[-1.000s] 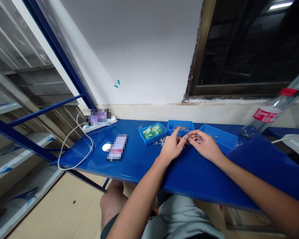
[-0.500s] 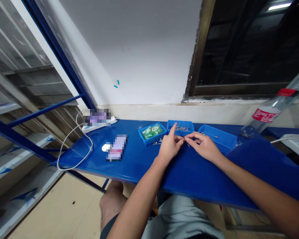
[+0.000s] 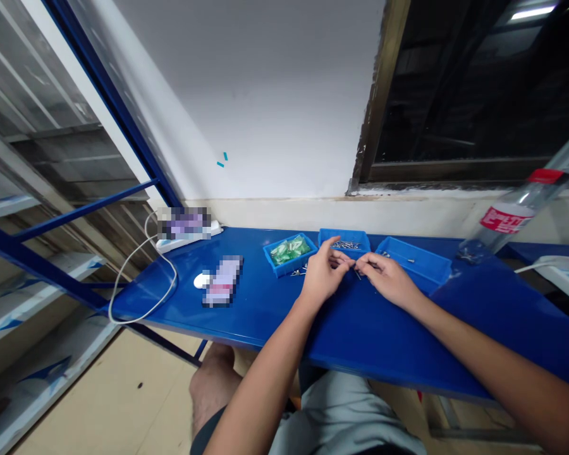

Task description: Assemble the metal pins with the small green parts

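My left hand (image 3: 323,276) rests on the blue table (image 3: 246,309) with thumb and fingers pinched together on something too small to name. My right hand (image 3: 387,278) lies just to its right, fingers curled, pinching a thin metal screw (image 3: 357,274) whose tip points towards the left hand. The two sets of fingertips almost touch. A few loose screws (image 3: 298,272) lie on the table by the left hand. Behind the hands stand three small blue bins: one with green plastic pieces (image 3: 289,249), one with metal screws (image 3: 345,242), and one nearly bare (image 3: 415,261).
A white power strip with a looping cable (image 3: 165,242) lies at the table's back left, a small white object (image 3: 201,280) beside a blurred flat item. A clear bottle with a red label (image 3: 505,221) leans at the right. Blue metal shelving (image 3: 38,265) stands left.
My left hand's raised index finger has come down to a pinch, and both hands have shifted slightly while staying fingertip to fingertip. Nothing else has moved.
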Available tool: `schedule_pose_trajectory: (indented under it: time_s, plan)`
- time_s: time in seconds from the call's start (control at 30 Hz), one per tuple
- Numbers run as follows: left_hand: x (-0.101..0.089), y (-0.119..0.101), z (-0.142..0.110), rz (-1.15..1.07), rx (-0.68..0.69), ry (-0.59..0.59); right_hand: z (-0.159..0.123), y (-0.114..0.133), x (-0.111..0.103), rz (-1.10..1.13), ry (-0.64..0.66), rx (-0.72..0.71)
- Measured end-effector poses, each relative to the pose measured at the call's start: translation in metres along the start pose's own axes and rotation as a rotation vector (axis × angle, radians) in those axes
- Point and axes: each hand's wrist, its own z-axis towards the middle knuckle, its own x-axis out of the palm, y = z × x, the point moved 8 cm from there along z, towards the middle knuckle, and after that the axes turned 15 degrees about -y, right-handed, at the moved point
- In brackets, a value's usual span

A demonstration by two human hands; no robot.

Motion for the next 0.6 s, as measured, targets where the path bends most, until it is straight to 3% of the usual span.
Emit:
schedule_pose_trajectory:
  time_s: [0.13,0.23,0.4,0.5,0.6]
  plan:
    - [-0.001,0.014,0.004,-0.302,-0.183,-0.035,-0.004,0.012,0.009,0.064,0.097,-0.022]
    - [0.001,0.016,0.004,-0.351,-0.227,-0.018,-0.005,0.011,0.011,0.113,0.108,0.008]
    - [0.004,0.006,0.000,-0.126,-0.108,0.044,-0.004,-0.004,0.007,0.175,0.056,0.151]
    - [0.003,-0.002,0.000,-0.071,-0.008,0.044,-0.003,-0.003,0.005,0.176,0.050,0.140]
    - [-0.001,-0.002,0.002,-0.081,-0.018,0.013,-0.003,0.001,0.005,0.167,0.043,0.121]
